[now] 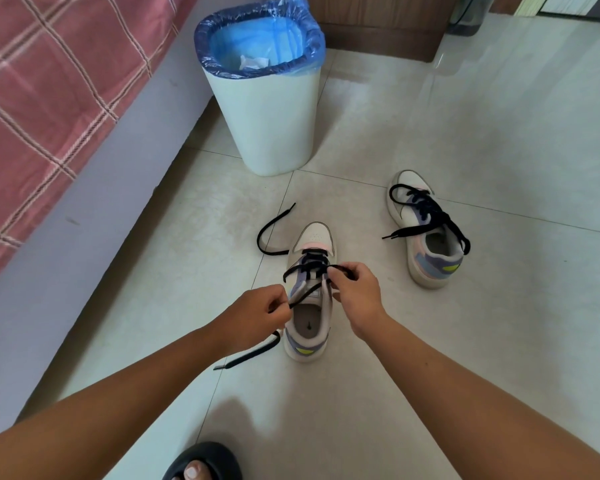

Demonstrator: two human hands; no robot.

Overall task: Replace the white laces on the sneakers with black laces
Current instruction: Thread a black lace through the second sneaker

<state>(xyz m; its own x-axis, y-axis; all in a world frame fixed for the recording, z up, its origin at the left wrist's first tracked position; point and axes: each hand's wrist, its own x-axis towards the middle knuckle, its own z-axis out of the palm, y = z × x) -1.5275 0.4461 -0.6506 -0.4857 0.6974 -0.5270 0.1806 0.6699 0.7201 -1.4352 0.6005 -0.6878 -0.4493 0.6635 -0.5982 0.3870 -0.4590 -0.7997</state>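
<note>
pinching a black lace (303, 296) between curled fingertips, the left hand (257, 315) sat at about 9 o'clock of the near sneaker (311, 327), which stood on the tiled floor (464, 133) with its toe toward 12 o'clock. the right hand (355, 296), at 3 o'clock of the shoe's tongue, was also curled, gripping another stretch of the same lace over the eyelets. the lace crossed the upper rows of the shoe; one loose end curved out on the floor toward 10 o'clock, and another length trailed below the left hand toward 7 o'clock. the second sneaker (426, 233) lay well apart at 2 o'clock of the first, already threaded with its own black lace (430, 216), ends hanging loose. a white bin (270, 126) lined with a blue bag (257, 39) stood at 12 o'clock, next to a bed with a pink checked cover (49, 81) at 10 o'clock. a foot in a dark slipper (205, 462) showed at 6 o'clock.
</note>
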